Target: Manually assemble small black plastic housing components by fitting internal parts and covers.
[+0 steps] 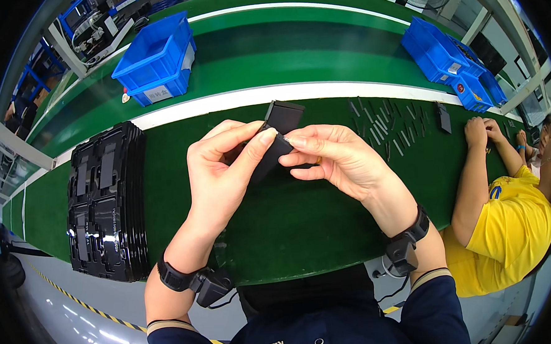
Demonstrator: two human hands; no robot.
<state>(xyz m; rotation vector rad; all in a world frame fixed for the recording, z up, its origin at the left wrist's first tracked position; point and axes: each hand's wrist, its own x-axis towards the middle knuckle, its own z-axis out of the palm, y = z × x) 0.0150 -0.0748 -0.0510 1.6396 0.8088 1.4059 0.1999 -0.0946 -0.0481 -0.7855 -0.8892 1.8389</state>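
Over the green work surface I hold a flat black rectangular part (285,114) between both hands, tilted, its far end standing up beyond my fingertips. My left hand (222,162) pinches its left edge between thumb and forefinger. On the other side my right hand (337,156) presses thumb and forefinger against the part's near right edge, its other fingers curled below. A dark section (269,163) runs down between the hands; I cannot tell whether it is the same piece or a second one. The fingers cover the middle.
Small grey and black strips (379,129) lie scattered to the right, near another black part (443,118). Stacked black plastic trays (108,205) stand at left. Blue bins (157,57) sit beyond the white ledge (234,98). A co-worker in a yellow shirt (508,222) works at right.
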